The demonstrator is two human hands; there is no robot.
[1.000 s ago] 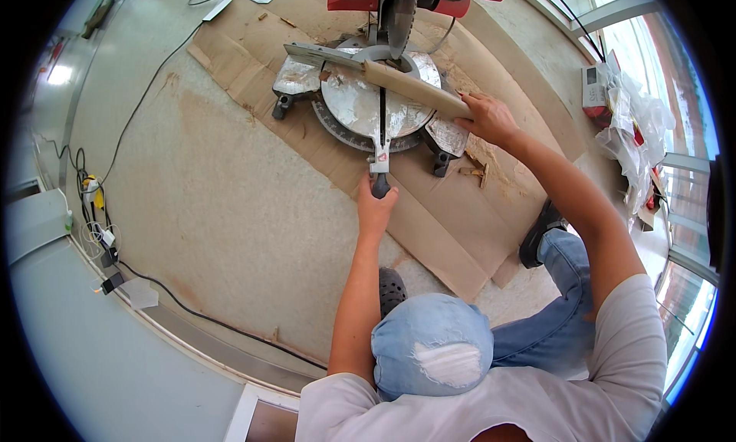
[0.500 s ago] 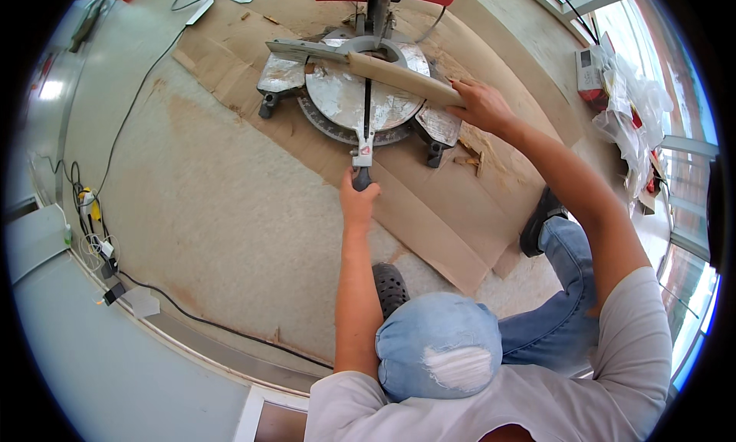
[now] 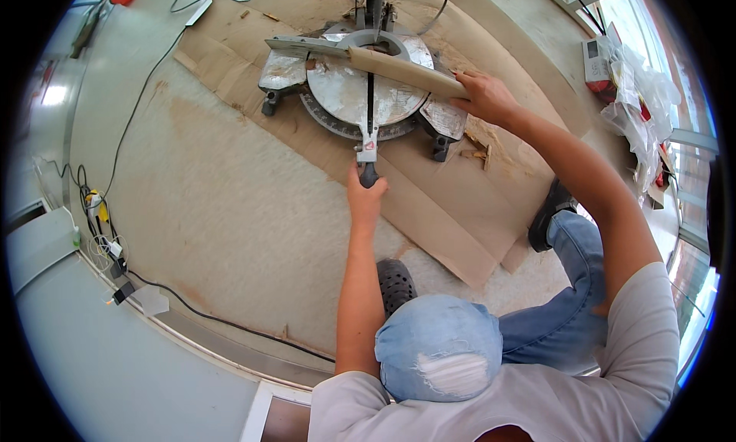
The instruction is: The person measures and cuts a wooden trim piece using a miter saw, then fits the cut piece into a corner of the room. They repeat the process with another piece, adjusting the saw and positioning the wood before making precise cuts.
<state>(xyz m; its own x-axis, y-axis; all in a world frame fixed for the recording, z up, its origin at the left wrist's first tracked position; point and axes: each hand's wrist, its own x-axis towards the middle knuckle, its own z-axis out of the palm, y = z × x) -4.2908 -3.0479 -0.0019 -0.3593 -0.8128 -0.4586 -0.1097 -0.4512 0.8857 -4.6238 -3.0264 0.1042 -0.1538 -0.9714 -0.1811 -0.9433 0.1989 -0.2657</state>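
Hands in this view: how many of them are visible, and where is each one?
2: the left hand grips the black handle at the front of the saw, and the right hand holds the right end of the wooden board. No other hand shows.

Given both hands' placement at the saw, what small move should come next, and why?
Probably a slight swing of the round saw table: the left hand grips its black front handle, while the right hand holds the right end of the wooden board, which lies across the slot.
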